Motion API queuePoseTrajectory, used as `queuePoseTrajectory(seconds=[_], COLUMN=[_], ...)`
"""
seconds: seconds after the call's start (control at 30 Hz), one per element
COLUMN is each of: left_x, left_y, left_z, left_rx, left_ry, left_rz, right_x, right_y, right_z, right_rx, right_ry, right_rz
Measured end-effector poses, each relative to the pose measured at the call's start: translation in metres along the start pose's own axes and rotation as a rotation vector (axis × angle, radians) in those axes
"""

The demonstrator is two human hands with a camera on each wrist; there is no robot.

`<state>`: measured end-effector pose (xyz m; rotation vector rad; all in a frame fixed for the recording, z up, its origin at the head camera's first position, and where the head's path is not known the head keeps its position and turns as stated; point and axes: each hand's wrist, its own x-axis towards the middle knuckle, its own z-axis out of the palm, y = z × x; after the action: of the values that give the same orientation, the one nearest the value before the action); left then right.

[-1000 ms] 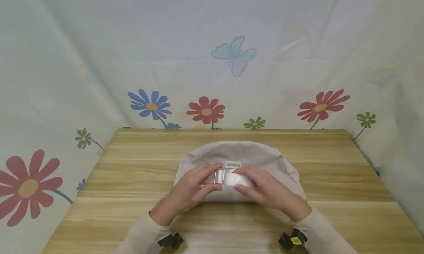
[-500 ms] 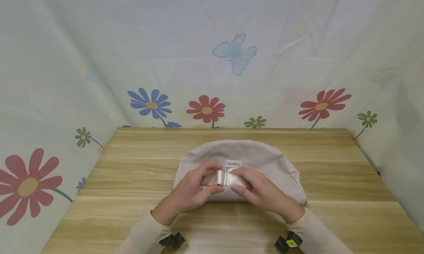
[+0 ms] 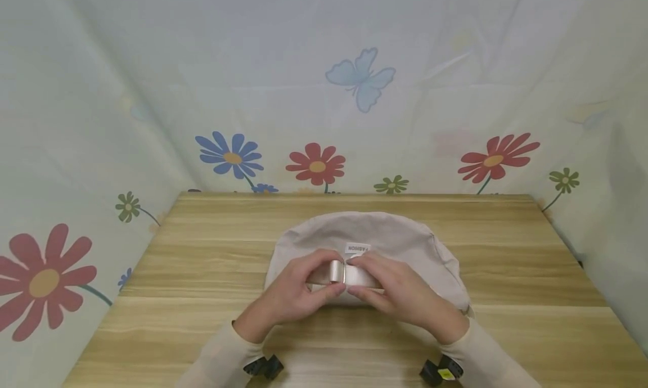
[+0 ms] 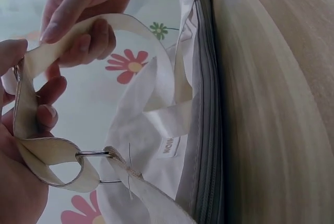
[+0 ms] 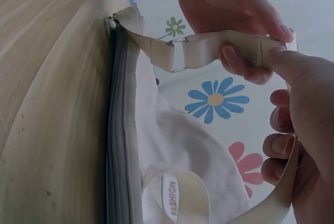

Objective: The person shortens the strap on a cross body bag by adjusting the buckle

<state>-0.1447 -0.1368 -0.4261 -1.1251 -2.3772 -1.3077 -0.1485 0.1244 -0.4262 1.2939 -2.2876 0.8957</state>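
A pale beige fabric bag [image 3: 395, 230] with a grey zipper edge [image 4: 206, 109] lies on the table, a white FASHION label [image 3: 358, 248] on its side. Both hands are over its front, pinching its off-white strap [image 3: 360, 276]. My left hand [image 3: 301, 287] has thumb and fingertips at the edges of a thin metal slider [image 3: 345, 273], where the strap folds into a small loop. Close beside it, my right hand [image 3: 402, 287] pinches the strap between thumb and fingers. A metal ring [image 5: 178, 56] joins the strap to a short tab nearer the bag.
The wood-grain table [image 3: 212, 247] extends around the bag on every side. Behind and beside it hangs a pale cloth backdrop [image 3: 263, 67] printed with flowers and a butterfly. Black wrist cameras [image 3: 263, 368] sit at both sleeves.
The slider has shifted slightly right along with my left fingertips, and the strap's fold now stands out left of it. The right fingertips have come closer to the left ones.
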Motion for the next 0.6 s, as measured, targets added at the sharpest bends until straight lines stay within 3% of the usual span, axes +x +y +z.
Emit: queuePoseTrajectory(seconds=[0.27, 0.4, 0.6], left_x=[-0.005, -0.004, -0.004], left_y=[-0.002, -0.002, -0.005], left_z=[-0.007, -0.008, -0.006], left_rx=[-0.013, -0.012, -0.054], left_ry=[0.039, 0.037, 0.018], left_rz=[-0.035, -0.020, -0.011], right_x=[-0.013, -0.015, -0.015], right_y=[0.011, 0.014, 0.014], right_z=[-0.014, -0.016, -0.014], right_rx=[-0.056, -0.043, -0.012], right_ry=[0.022, 0.034, 0.018], right_rz=[-0.005, -0.039, -0.023])
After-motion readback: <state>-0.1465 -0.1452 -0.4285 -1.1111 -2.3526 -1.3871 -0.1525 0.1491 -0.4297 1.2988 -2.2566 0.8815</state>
